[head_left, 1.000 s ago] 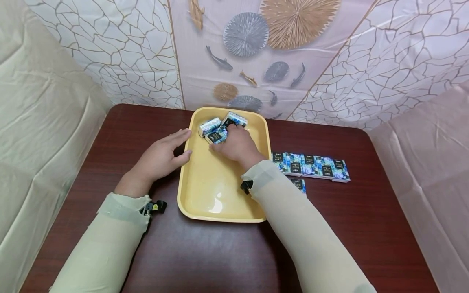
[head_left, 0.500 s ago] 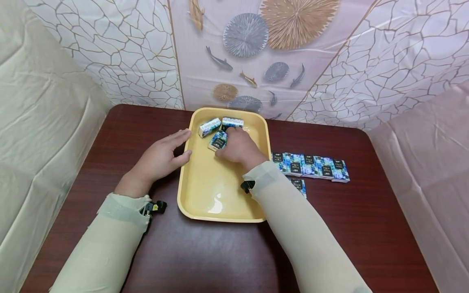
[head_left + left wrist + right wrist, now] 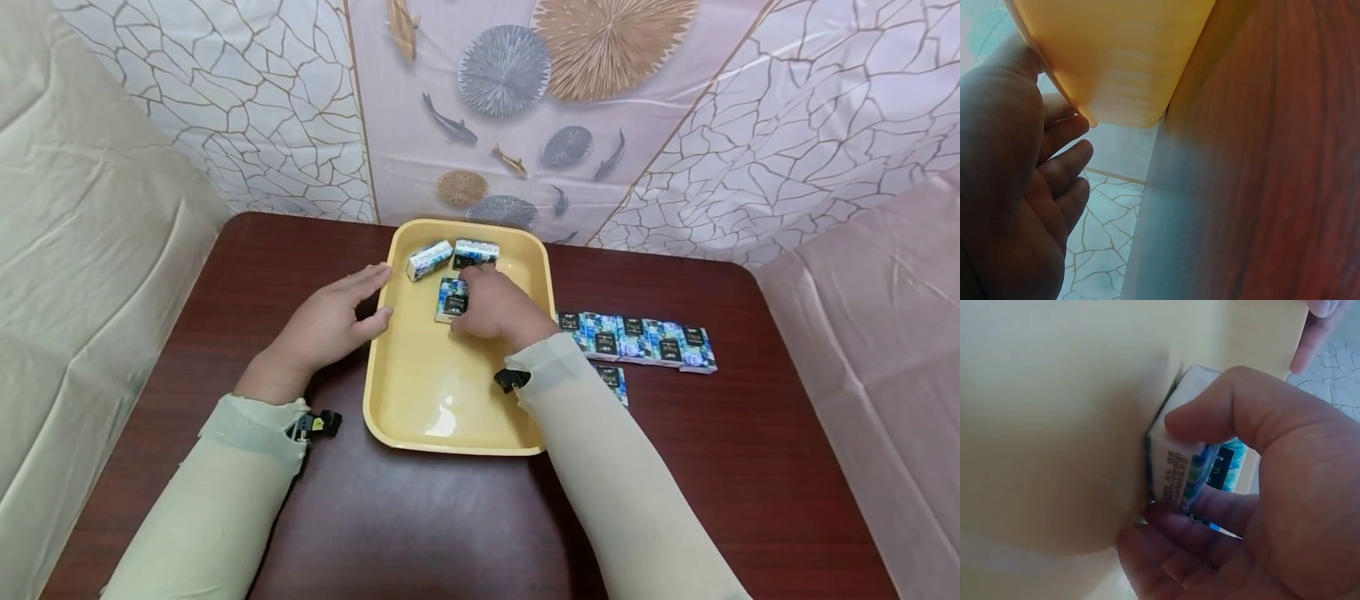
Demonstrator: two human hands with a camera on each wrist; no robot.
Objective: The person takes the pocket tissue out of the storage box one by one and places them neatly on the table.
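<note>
A yellow plastic tray [image 3: 420,375] lies on the dark red table. Inside it, my right hand [image 3: 498,307] pinches a small blue floral tissue pack [image 3: 451,298] with a black label. In the right wrist view the thumb presses one end of that pack [image 3: 1175,456], with the fingers curled at its other end. Two similar packs, one [image 3: 429,260] at the far left corner and another [image 3: 476,252] just right of it, sit at the tray's back. My left hand [image 3: 322,325] rests with fairly straight fingers at the tray's left rim.
Right of the tray, several matching tissue packs [image 3: 633,339] stand side by side in a row on the table [image 3: 750,467]. One more pack [image 3: 612,382] lies in front of them, partly hidden by the right sleeve. A patterned wall covering [image 3: 502,167] rises behind the table.
The pack at my right fingers has turned upright and shifted slightly toward the person, away from the two others. The back pack has straightened along the rear wall. My left hand has stayed still.
</note>
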